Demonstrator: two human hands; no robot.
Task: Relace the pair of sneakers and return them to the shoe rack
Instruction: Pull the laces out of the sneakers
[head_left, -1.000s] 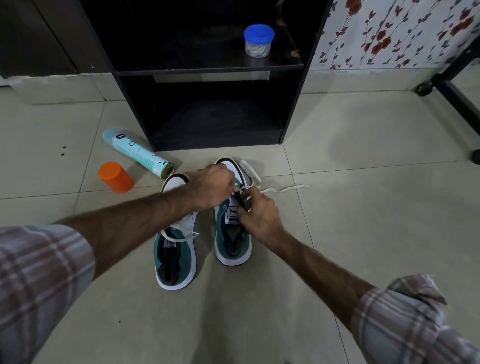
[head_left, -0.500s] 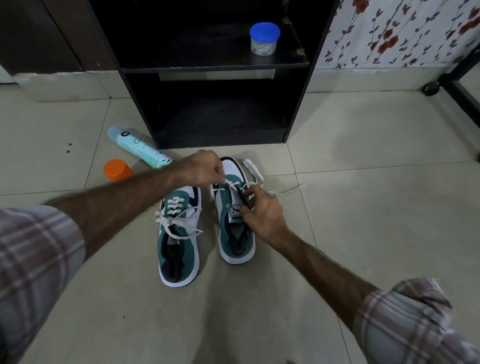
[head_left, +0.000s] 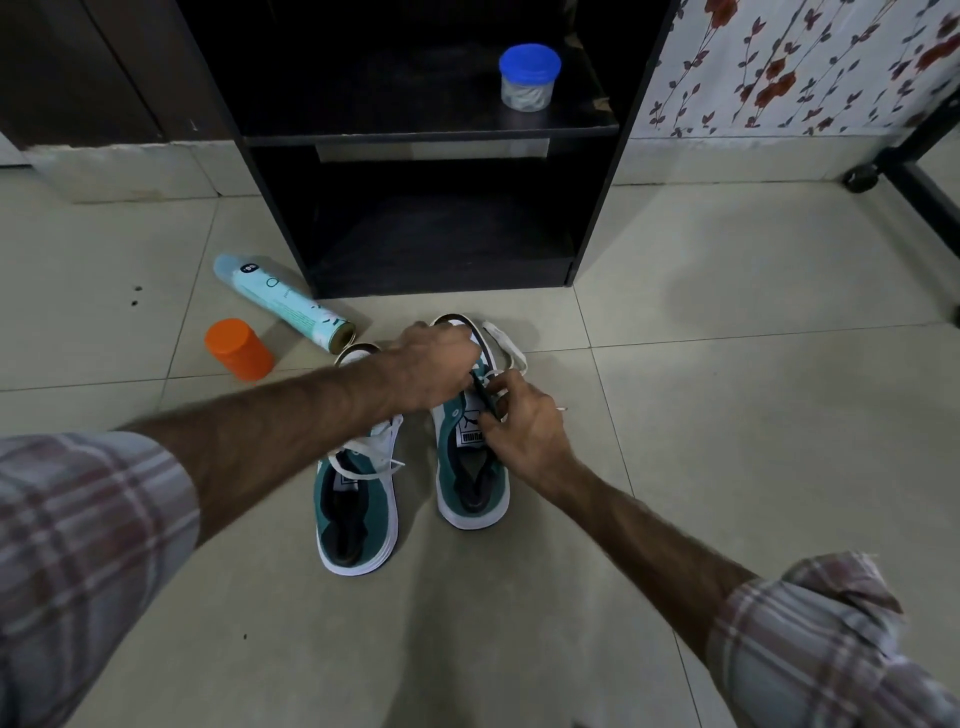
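Left hand (head_left: 434, 366) curled; right hand (head_left: 524, 423) pinching.

Two sneakers stand side by side on the floor (head_left: 727, 415) in front of the shoe rack (head_left: 431, 208), the left sneaker (head_left: 358, 499) nearer the person than the right sneaker (head_left: 470, 467). A spray can (head_left: 283, 299) lies left of the rack's foot, with a cap (head_left: 239, 349) just beside it. A small jar (head_left: 529, 78) stands on the rack's shelf.

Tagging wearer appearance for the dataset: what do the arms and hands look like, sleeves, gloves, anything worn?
Both hands are bare: no gloves, rings or watch visible on the left hand or the right hand. Both forearms are uncovered. The left sleeve and right sleeve are a pale grey plaid shirt with reddish-brown and white stripes, pushed or rolled up near the elbows. No cables or markings.
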